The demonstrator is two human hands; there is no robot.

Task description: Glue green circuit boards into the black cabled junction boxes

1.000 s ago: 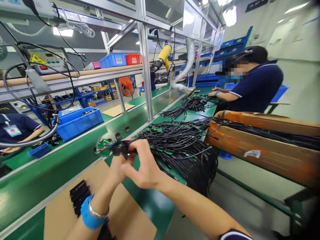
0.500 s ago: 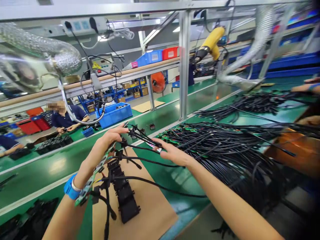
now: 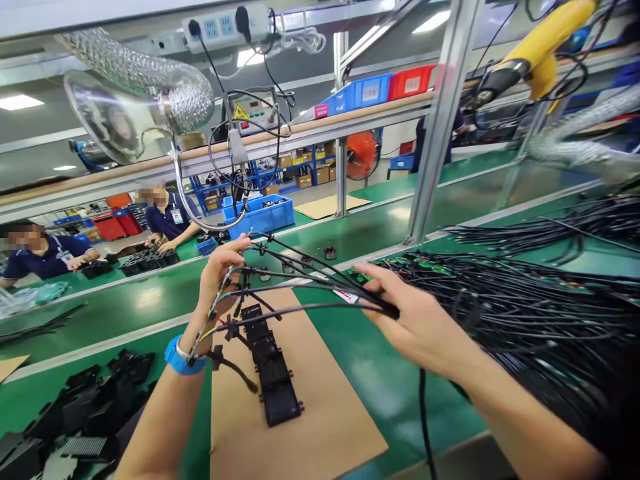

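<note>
My left hand [image 3: 220,277] is raised over the bench, its fingers closed on a narrow circuit board with several black cables [image 3: 295,280] soldered to it. These cables stretch right into my right hand [image 3: 413,317], whose fingers are closed around them. Below the hands, a row of black plastic parts [image 3: 270,367] lies on a brown cardboard sheet [image 3: 320,407]. A blue band sits on my left wrist.
A big heap of black cables with green boards [image 3: 500,293] covers the green bench to the right. More black parts [image 3: 75,413] lie at the lower left. A metal post [image 3: 435,127], a fume hose [image 3: 135,87] and a blue bin [image 3: 265,213] stand behind. Two people work across the conveyor.
My view has swung left. My left hand has lifted the board end higher, and my right hand has slid right along the cables, pulling them out straight.
</note>
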